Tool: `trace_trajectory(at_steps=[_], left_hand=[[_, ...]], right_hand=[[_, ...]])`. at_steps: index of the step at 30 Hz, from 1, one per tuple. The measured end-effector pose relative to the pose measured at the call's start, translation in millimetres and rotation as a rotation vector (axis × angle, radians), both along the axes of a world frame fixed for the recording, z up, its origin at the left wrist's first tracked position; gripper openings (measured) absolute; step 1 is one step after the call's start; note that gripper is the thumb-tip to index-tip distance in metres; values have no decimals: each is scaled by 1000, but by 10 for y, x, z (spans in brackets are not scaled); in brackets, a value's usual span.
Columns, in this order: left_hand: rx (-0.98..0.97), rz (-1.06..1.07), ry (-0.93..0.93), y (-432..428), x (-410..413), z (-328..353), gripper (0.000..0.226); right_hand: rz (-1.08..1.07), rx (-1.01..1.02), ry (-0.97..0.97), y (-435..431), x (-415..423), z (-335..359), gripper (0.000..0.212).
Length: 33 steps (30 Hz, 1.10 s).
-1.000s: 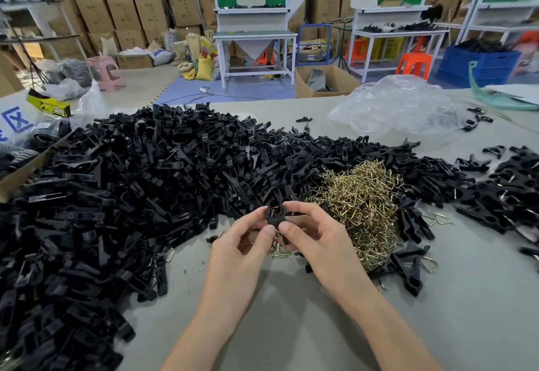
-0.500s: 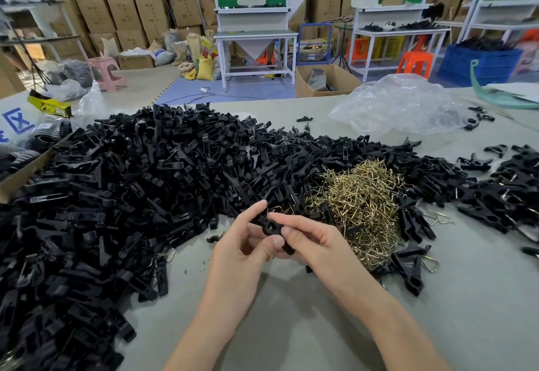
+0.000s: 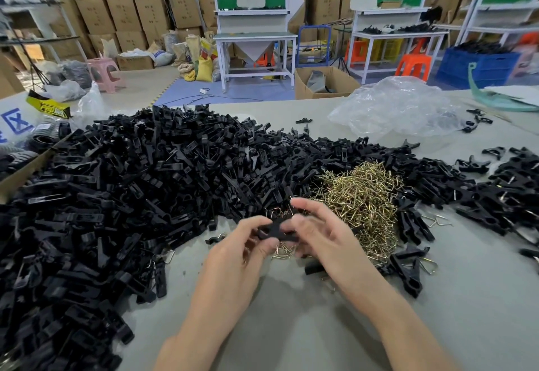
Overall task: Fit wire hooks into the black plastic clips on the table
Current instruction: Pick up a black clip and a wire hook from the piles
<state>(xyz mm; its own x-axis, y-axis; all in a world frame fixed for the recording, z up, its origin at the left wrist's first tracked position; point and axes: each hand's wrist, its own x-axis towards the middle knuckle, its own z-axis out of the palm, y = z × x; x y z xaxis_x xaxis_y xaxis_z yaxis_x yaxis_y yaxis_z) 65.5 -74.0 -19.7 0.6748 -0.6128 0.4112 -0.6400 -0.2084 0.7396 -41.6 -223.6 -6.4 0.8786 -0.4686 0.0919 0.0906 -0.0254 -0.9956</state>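
A black plastic clip [image 3: 275, 231] is held just above the grey table [image 3: 291, 327], between both hands. My left hand [image 3: 242, 251] pinches its left end with thumb and forefinger. My right hand [image 3: 326, 236] grips its right end, fingers curled and blurred by motion. Gold wire hooks [image 3: 284, 249] lie loose right under the clip. A heap of gold wire hooks [image 3: 361, 195] sits just right of my hands. A huge pile of black clips [image 3: 116, 195] covers the table's left and back.
Clips fitted with wire hooks [image 3: 408, 268] lie to the right of my hands, and more spread at the far right [image 3: 507, 195]. A crumpled clear plastic bag [image 3: 396, 108] lies at the back right. A cardboard box edge [image 3: 26, 169] borders the left.
Both hands with the clip have shifted slightly toward me. My right hand's fingers have moved on the clip and now blur.
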Motion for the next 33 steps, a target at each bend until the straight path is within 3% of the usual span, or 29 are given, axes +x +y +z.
trace_trajectory(at_steps=[2,5,8,11,15,24,29,33], left_hand=[[-68,91,52,12,73,-43,28],[-122,193,58,19,158,-98,21],[-132,220,74,10,184,-145,16],[-140,231,73,9,197,-179,18],[-147,245,80,1,188,-184,27],[-126,249,82,-4,167,-162,17],[-130,252,93,5,147,-132,17],[-124,254,103,2,141,-116,17]], right_hand=[[-208,-166,-37,-7,-16,-1,18],[-447,-609,42,-22,-24,-63,19],[-438,-984,229,17,11,-137,22],[-457,-1145,334,79,54,-188,21],[-509,-1221,365,118,131,-233,19],[-428,-1210,337,109,118,-265,3],[-376,-1118,304,86,88,-187,19],[-284,-1176,368,123,94,-179,32]])
